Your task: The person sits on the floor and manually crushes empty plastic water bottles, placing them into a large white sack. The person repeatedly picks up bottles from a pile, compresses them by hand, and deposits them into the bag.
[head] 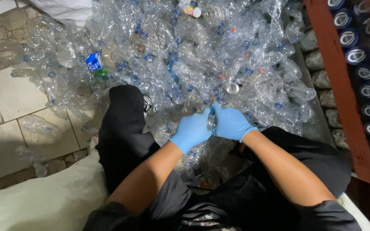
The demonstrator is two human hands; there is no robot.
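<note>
Both of my hands wear blue gloves and meet in front of my lap. My left hand point(192, 130) and my right hand point(230, 122) press together, fingertips touching, over a crushed clear plastic bottle point(212, 122) that is mostly hidden between them. What exactly each hand grips is hard to make out. A big heap of crushed clear plastic bottles point(185, 55) with blue neck rings spreads out just beyond my hands. My legs in black trousers point(123, 132) frame the spot where I work.
A white sack point(43, 201) lies at my lower left. Tiled floor point(9, 98) shows on the left. A red shelf frame point(339, 85) with stacked blue-capped bottles stands on the right. A bottle with a blue label point(93, 63) and a metal can point(232, 87) lie in the heap.
</note>
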